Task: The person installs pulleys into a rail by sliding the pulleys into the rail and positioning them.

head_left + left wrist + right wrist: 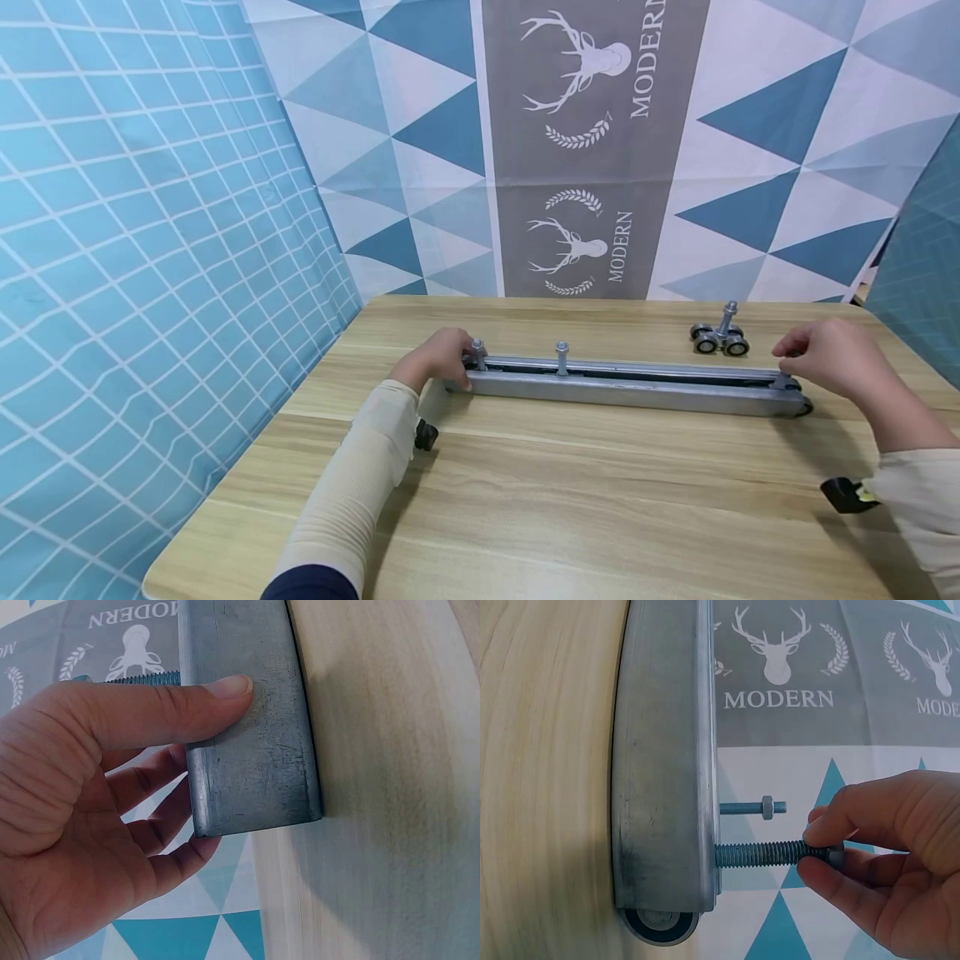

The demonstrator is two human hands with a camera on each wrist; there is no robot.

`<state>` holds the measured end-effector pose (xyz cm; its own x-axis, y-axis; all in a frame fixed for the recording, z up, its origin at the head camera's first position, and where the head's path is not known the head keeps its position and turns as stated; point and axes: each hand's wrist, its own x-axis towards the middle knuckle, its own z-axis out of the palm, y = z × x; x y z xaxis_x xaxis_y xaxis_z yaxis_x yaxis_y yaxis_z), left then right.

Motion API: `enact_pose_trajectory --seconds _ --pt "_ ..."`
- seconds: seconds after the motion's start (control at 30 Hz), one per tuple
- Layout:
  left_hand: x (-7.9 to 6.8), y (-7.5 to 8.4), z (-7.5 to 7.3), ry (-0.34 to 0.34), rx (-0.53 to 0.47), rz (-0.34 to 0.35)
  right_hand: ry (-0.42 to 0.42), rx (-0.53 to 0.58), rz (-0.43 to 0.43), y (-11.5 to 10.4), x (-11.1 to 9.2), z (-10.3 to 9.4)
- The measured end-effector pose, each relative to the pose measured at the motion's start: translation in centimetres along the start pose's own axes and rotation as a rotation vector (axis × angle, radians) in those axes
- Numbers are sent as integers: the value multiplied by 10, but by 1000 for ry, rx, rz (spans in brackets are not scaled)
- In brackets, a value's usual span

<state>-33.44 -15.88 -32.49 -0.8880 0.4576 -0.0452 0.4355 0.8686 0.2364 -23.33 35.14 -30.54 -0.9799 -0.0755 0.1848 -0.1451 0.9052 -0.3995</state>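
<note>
A long silver metal rail [630, 395] with an open slot along its top lies across the table. My left hand [447, 354] grips its left end, thumb flat on the near face [251, 750] and the other fingers behind. At the opposite end, my right hand [840, 358] pinches the threaded bolt [761, 854] of a roller trolley between thumb and fingers. That trolley's wheel [661, 927] sticks out past the rail end; the rest is inside. Two more bolts, a left one [478, 354] and a middle one [562, 358], stand upright from the slot.
A loose four-wheeled roller trolley [720, 333] stands behind the rail toward the right, its bolt pointing up. The wooden table [525, 500] meets a patterned cloth [420, 150] at the back and a blue checked cloth [135, 250] on the left.
</note>
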Motion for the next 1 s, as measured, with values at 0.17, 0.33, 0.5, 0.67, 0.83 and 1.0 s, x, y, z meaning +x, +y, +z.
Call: enact_pose_trajectory --seconds 0.17,0.33,0.5,0.67,0.83,1.0 --pt "-1 0 -1 -1 -9 -10 5 -6 -5 -6 1 2" --pt "-1 1 -1 -3 -9 -6 0 -11 -12 -11 3 4" --pt "0 1 -1 -3 -1 -4 -4 -19 -37 -17 4 6" --pt "0 0 0 -1 0 0 -5 -32 -71 -21 6 9" --pt "0 0 0 -5 -11 3 -4 -38 -85 -24 7 12" --pt "0 -1 0 -3 -20 3 3 -41 -105 -28 7 14"
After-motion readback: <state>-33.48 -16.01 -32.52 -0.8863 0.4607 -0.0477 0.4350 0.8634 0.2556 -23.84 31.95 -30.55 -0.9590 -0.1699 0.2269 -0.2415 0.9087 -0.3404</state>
